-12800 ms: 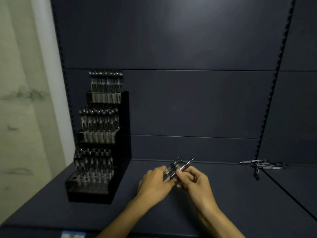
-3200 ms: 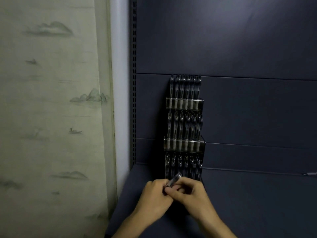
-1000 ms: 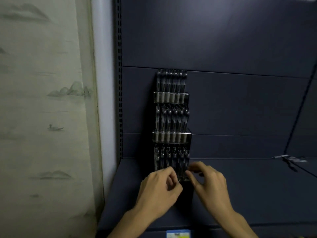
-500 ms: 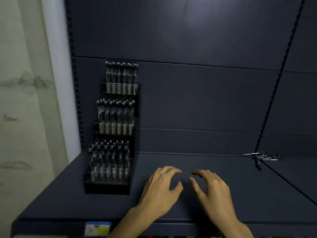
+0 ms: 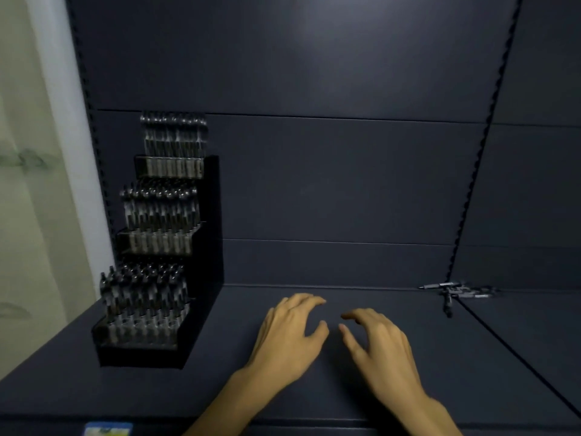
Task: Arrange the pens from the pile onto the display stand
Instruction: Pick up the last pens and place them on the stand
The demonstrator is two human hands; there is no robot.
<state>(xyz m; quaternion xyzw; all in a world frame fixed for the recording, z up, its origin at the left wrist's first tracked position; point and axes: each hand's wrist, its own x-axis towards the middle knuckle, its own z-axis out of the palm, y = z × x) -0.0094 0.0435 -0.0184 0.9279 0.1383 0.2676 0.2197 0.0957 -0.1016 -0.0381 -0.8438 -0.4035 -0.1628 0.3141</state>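
A black three-tier display stand (image 5: 207, 234) stands at the left of the dark shelf, its tiers packed with several upright pens (image 5: 163, 212). A small pile of pens (image 5: 459, 292) lies far right, against the back panel. My left hand (image 5: 290, 335) and my right hand (image 5: 375, 344) hover side by side over the middle of the shelf, right of the stand. Both have relaxed, slightly bent fingers and hold nothing.
The dark shelf board (image 5: 314, 388) runs from the stand to a seam at the right. A dark back panel (image 5: 314, 177) rises behind. A pale wall (image 5: 34, 184) stands at the left. A blue price label (image 5: 108, 429) sits on the shelf's front edge.
My hands let go of the pens at the stand's lowest tier and drew back empty. The view swung right, so the stand now lies to the left.
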